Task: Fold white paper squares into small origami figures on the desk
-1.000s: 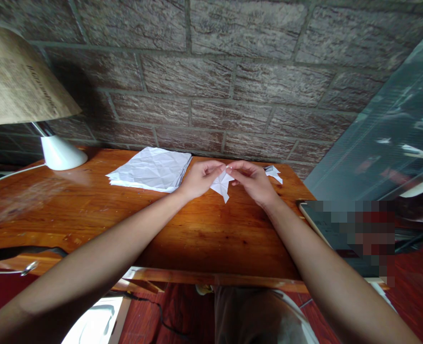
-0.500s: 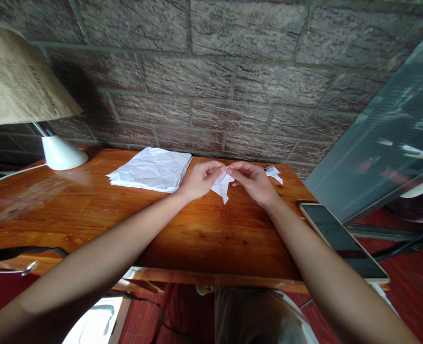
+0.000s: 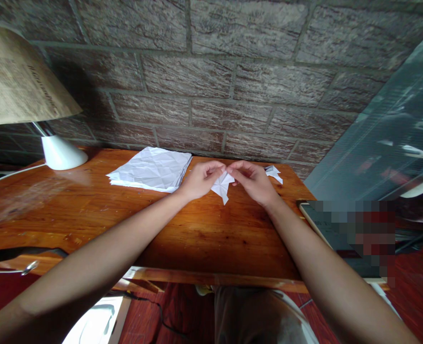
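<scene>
Both of my hands pinch one small folded white paper piece above the far side of a wooden table. My left hand grips its left upper edge with curled fingers. My right hand holds the right upper edge, thumb and fingertips pressed together. The paper's pointed tip hangs down between the two hands, just over the tabletop.
A stack of creased white sheets lies to the left of my hands. Another small folded paper sits behind my right hand. A lamp with a tan shade stands far left, a phone at the right edge. A brick wall runs behind.
</scene>
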Demonstrator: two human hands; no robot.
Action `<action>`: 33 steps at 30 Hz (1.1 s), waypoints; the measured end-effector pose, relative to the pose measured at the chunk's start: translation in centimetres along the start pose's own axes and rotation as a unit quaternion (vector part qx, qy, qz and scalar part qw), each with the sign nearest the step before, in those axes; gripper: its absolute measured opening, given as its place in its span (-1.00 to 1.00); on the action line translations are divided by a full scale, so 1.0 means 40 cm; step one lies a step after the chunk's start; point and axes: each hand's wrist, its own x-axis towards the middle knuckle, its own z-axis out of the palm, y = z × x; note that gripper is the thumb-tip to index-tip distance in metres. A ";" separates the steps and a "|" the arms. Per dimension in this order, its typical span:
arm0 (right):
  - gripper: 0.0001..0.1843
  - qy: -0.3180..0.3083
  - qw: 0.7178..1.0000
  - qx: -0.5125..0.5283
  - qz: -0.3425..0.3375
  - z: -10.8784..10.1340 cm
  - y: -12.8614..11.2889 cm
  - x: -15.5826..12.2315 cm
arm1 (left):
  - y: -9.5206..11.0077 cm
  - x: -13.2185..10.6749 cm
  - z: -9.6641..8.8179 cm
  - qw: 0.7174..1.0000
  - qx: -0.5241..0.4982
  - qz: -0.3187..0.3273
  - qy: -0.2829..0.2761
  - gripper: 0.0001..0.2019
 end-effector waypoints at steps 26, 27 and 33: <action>-0.56 0.032 0.999 -0.023 0.006 0.009 0.005 -0.001 | -0.015 0.008 -0.003 0.989 -0.107 -0.098 0.001 -0.68; -0.55 0.030 0.999 -0.023 0.005 0.010 0.003 -0.001 | -0.014 0.007 -0.002 0.990 -0.105 -0.095 0.002 -0.67; -0.56 0.013 1.000 -0.024 0.007 0.010 -0.002 -0.001 | -0.004 0.006 -0.001 0.992 -0.095 -0.081 0.026 -0.64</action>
